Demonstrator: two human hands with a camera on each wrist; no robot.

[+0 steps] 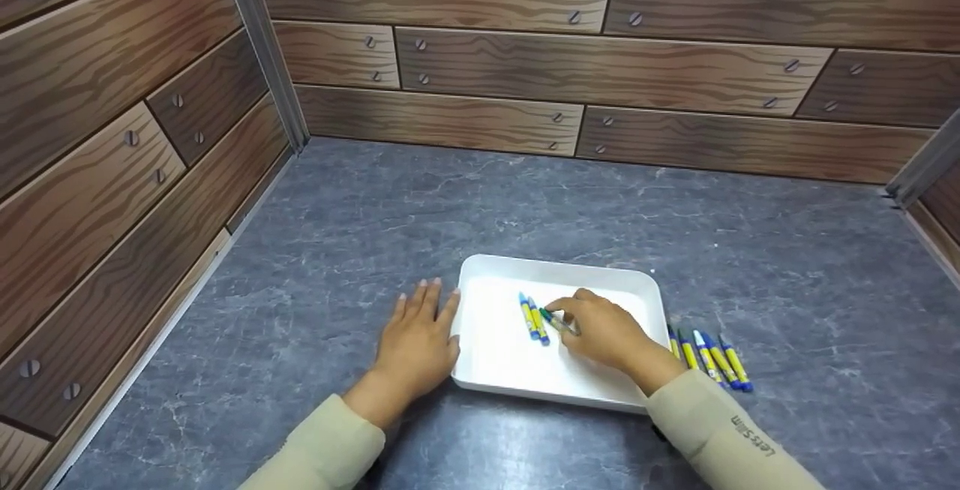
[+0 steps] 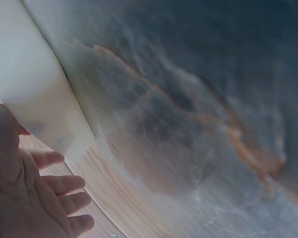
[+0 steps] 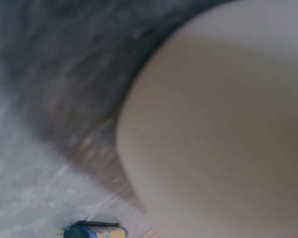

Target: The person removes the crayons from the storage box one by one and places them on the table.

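A white rectangular tray lies on the table. Inside it, a light-blue-tipped crayon and a second yellow-wrapped crayon lie side by side. Over the tray, my right hand pinches a green crayon between thumb and fingers, its tip close to that pair. My left hand rests along the tray's left side with fingers spread, thumb and forefinger at the wall. The left wrist view shows that hand's palm and extended fingers beside the white tray wall.
Several yellow-wrapped crayons lie on the table just right of the tray, partly hidden by the right forearm. One crayon's dark end shows low in the right wrist view, by a pale rounded surface. Wood-patterned panels enclose the grey marbled table.
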